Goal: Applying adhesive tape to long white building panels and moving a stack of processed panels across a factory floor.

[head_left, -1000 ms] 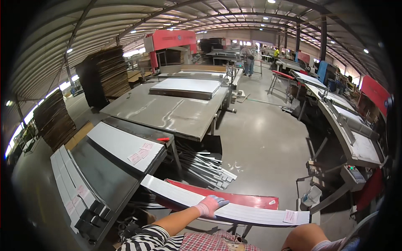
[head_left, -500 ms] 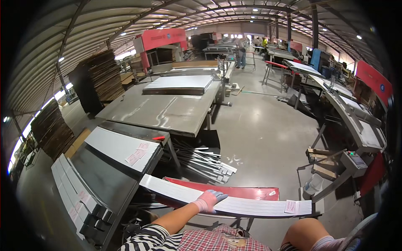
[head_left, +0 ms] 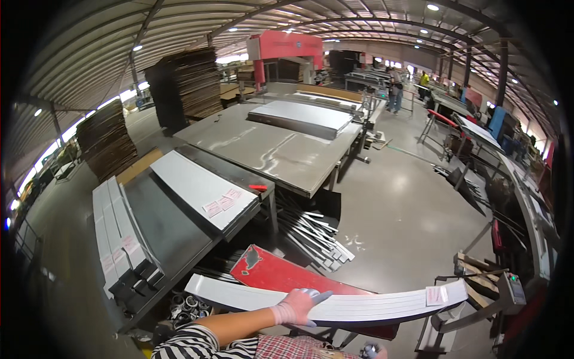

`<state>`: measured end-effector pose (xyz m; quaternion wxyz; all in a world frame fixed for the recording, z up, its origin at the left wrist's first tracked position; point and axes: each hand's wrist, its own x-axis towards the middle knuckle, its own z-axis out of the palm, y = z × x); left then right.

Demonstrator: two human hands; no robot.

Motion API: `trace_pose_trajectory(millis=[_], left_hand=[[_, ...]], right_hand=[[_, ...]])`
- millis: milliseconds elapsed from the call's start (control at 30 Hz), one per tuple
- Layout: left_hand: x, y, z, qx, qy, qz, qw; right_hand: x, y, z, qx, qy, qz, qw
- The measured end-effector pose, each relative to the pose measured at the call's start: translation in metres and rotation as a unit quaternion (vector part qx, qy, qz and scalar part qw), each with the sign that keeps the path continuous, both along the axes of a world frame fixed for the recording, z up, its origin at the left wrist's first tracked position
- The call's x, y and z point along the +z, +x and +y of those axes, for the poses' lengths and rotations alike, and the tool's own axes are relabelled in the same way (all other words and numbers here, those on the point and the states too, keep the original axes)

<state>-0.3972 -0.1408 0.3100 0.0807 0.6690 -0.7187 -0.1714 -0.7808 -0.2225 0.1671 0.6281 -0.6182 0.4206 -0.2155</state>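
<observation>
A red panel (head_left: pixel 281 276) lay just beyond the long white strip (head_left: pixel 359 305), partly under it. Farther past that panel, a loose heap of metal offcuts (head_left: pixel 311 230) sat on the floor beside a grey worktable (head_left: pixel 167 221) carrying a white sheet (head_left: pixel 200 186).

The strip ran crosswise in front of the person. The gloved left hand (head_left: pixel 297 306) rested on its near edge, fingers spread flat over the top. The right hand (head_left: pixel 371 351) barely showed, below the strip; its grip could not be told.
</observation>
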Motion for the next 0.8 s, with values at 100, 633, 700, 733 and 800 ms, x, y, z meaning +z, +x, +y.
trace_pose_trajectory(millis=[100,633,700,733,800], left_hand=[[0.007,0.019,0.031,0.032,-0.049,0.045,0.997],[-0.151,0.149,0.326,0.326,-0.226,0.459,0.795],[-0.162,0.146,0.345,0.363,-0.23,0.502,0.751],[-0.164,0.142,0.353,0.386,-0.245,0.514,0.726],[-0.167,0.134,0.368,0.409,-0.28,0.574,0.652]], right_hand=[[-0.077,0.01,-0.08,-0.118,0.12,-0.251,0.953],[0.107,0.447,0.152,0.598,-0.244,-0.2,0.737],[0.069,0.483,0.206,0.622,-0.294,-0.22,0.691],[0.069,0.492,0.216,0.632,-0.293,-0.217,0.684],[0.074,0.487,0.24,0.545,-0.238,-0.291,0.749]])
